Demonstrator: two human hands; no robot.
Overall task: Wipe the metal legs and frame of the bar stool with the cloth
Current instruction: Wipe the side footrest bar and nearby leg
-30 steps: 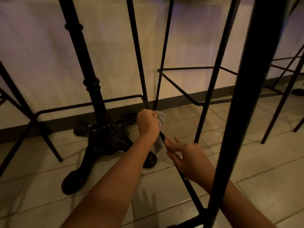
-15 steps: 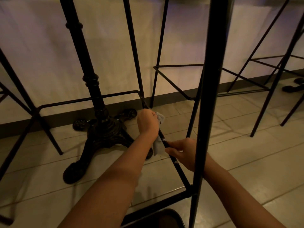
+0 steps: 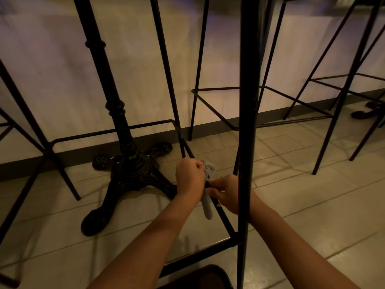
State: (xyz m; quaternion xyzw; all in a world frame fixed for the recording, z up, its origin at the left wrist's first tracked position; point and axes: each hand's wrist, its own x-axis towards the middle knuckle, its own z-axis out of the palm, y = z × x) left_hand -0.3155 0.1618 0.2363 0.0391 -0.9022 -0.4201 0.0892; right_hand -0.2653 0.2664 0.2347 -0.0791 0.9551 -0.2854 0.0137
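The black metal bar stool stands right in front of me, its near leg (image 3: 248, 122) crossing the frame top to bottom. A low footrest bar (image 3: 224, 215) runs from that leg away toward the far left leg. My left hand (image 3: 190, 177) is closed on a pale grey cloth (image 3: 208, 203) bunched around this bar, one end hanging down. My right hand (image 3: 226, 191) pinches the bar and the cloth just beside it, partly hidden behind the near leg.
An ornate cast-iron table base (image 3: 129, 172) stands on the tiled floor left of my hands. More thin-legged black stools (image 3: 260, 105) line the pale wall behind. A dark rounded object (image 3: 200, 276) lies at the bottom edge.
The view has swung so the near stool leg now crosses in front of my right wrist. My right hand has moved up the footrest bar to meet the left hand and the cloth.
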